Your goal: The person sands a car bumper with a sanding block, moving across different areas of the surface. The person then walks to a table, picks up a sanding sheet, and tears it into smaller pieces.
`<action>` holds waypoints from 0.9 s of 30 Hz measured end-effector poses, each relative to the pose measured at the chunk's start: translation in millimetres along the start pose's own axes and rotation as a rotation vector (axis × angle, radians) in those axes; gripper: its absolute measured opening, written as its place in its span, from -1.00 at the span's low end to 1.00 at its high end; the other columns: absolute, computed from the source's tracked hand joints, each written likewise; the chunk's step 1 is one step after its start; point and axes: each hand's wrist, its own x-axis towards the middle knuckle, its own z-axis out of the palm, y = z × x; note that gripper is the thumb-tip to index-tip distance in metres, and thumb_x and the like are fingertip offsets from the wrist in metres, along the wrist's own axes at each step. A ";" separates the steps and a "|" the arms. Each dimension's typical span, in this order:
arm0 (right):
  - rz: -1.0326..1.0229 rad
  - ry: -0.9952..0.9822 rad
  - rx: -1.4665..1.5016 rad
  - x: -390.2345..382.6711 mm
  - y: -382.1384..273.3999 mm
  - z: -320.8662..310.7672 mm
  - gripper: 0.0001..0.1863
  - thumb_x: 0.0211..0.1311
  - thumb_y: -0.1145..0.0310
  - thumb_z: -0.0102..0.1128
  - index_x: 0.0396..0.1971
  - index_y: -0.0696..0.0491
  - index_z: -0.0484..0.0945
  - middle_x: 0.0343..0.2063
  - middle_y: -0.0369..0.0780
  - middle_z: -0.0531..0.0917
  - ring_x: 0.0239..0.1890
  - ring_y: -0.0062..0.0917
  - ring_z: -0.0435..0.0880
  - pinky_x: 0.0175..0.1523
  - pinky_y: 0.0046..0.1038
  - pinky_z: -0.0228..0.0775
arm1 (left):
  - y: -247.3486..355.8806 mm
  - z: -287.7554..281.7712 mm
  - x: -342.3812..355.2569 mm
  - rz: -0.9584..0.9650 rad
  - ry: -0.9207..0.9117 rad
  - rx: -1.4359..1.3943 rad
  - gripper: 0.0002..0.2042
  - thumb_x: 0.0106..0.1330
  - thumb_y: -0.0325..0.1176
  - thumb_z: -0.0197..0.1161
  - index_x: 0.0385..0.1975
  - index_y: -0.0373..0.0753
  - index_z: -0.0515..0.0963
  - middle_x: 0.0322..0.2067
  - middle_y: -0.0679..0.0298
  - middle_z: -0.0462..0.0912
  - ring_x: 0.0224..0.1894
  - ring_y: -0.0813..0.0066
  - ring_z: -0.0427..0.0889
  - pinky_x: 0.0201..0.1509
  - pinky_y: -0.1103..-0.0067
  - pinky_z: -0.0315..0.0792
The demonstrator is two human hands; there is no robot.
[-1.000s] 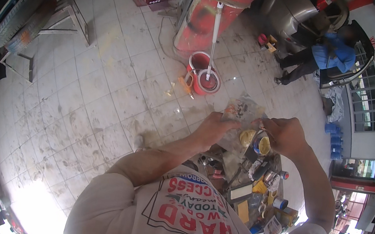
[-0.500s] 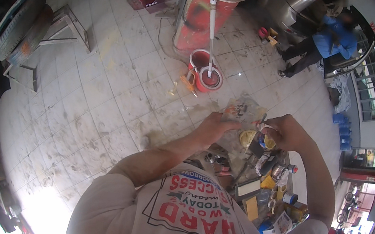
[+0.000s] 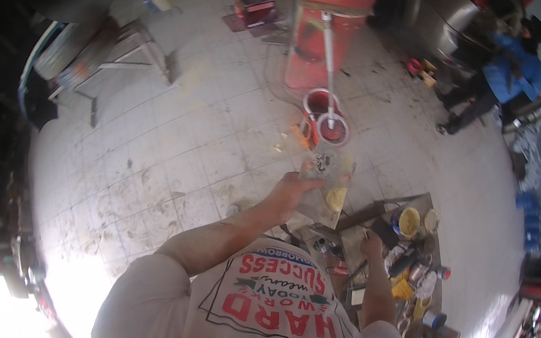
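My left hand grips the edge of a thin, smeared board, held up in front of me. A dollop of yellow paste sits on the board's right side, with dark smudges farther up. My right hand is lower and to the right, over the cluttered table, its fingers closed; what they hold is too blurred to make out. Close by is a dark flat square piece. Just beyond stands an open tin with yellow paste inside, beside a pale round lid.
Tins, bottles and yellow pieces crowd the table. A red mop bucket with a mop stands ahead on the tiled floor, before a red panel. Farther right is a person in blue; tyres and a metal stand are left.
My right hand has dropped away from the tin and the board toward the table's near side. The board has moved left with my left hand and tilted, and my view has shifted.
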 end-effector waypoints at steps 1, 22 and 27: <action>0.103 0.094 -0.057 0.0 11.6 25.1 -0.60 0.22 0.23 0.16 0.05 -0.07 0.66 0.07 0.02 0.65 0.05 -0.08 0.68 0.18 -0.08 0.48 | -0.6 -2.8 -2.5 0.009 0.061 0.009 -0.63 0.36 -0.35 0.30 0.08 -0.45 0.53 -0.08 0.04 0.70 -0.16 0.13 0.77 -0.13 0.23 0.73; -1.764 -0.055 1.710 -208.0 -252.5 -330.5 -0.52 0.38 0.05 0.29 0.08 0.12 0.57 0.06 -0.04 0.65 0.15 -0.04 0.56 0.29 0.04 0.26 | 13.6 -57.5 -16.6 0.211 0.129 -0.242 -0.53 0.48 -0.37 0.06 0.36 -0.26 0.28 0.18 0.07 0.55 0.17 0.11 0.61 0.27 0.19 0.53; -1.927 -0.182 1.660 -257.7 -280.4 -357.5 -0.56 0.39 0.06 0.27 0.04 0.11 0.54 0.02 -0.07 0.62 0.10 -0.08 0.54 0.24 0.00 0.26 | 20.2 -53.8 -19.3 0.208 0.162 -0.243 -0.56 0.47 -0.35 0.07 0.31 -0.29 0.34 0.14 0.07 0.59 0.15 0.13 0.62 0.27 0.21 0.53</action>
